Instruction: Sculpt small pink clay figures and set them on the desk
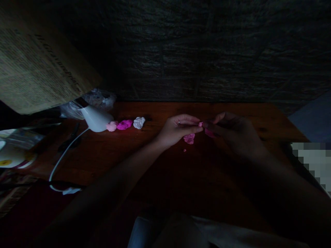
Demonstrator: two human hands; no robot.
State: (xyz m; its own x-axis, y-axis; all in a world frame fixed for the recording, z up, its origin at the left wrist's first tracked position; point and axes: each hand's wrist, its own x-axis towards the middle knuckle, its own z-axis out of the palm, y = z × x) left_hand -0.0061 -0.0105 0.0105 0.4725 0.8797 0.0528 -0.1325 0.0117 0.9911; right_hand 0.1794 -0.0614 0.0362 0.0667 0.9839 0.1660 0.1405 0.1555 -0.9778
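Observation:
My left hand, with a ring on one finger, pinches a small bit of pink modelling clay between thumb and fingertips. From the other side the fingertips of my right hand close on the same bit; that hand lies in deep shadow. Under my left fingers a crumpled pink lump of clay rests on the wooden table. Another flat pink piece shows below my right fingers, partly hidden by them. A tiny pink crumb lies nearer to me.
Left of my hands, light pink, magenta and white clay lumps sit in a row beside a white lamp-like object with a cable. A printed paper shade overhangs the left. A dark brick-patterned wall stands behind.

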